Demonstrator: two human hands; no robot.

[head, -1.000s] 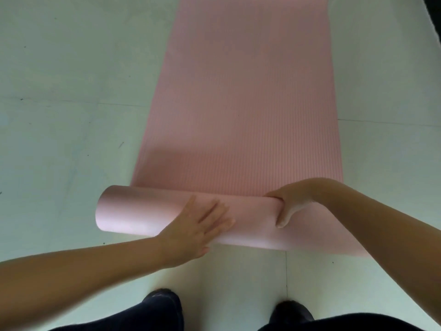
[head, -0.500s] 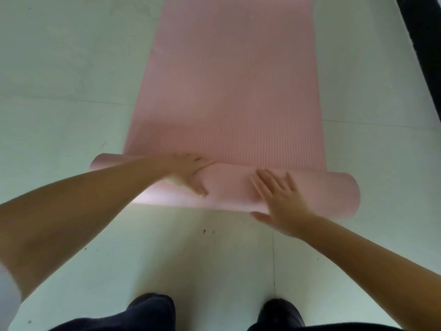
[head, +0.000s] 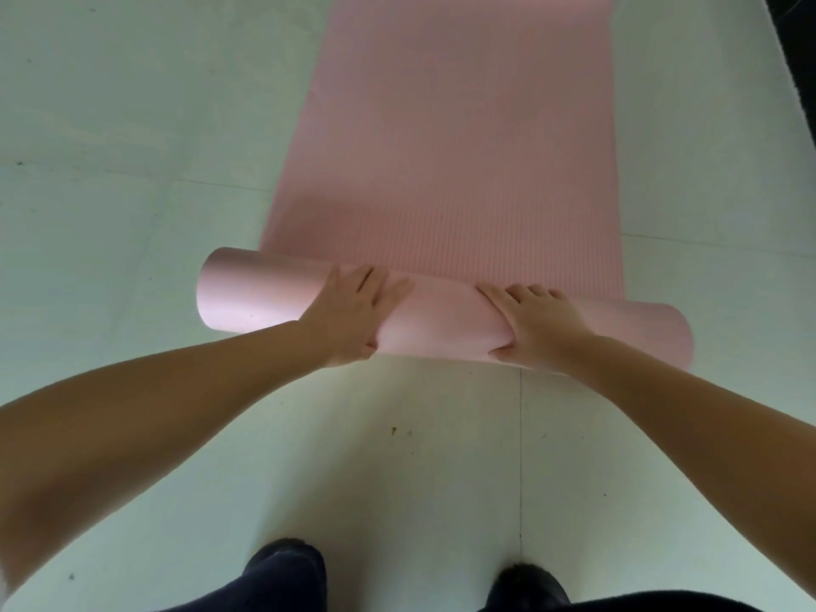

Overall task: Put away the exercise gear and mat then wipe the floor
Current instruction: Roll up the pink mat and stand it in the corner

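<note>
Left hand (head: 353, 311) and right hand (head: 536, 324) both curl over the rolled end of the pink mat (head: 450, 161), seemingly gripping it; the rest lies flat on the pale floor (head: 132, 192), stretching away; dark shoes (head: 287, 567) below.

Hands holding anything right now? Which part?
Both: left hand and right hand grip the mat at its rolled end, near the roll's middle.

Pink mat (head: 455, 170), near end rolled; floor-flat beyond
</note>
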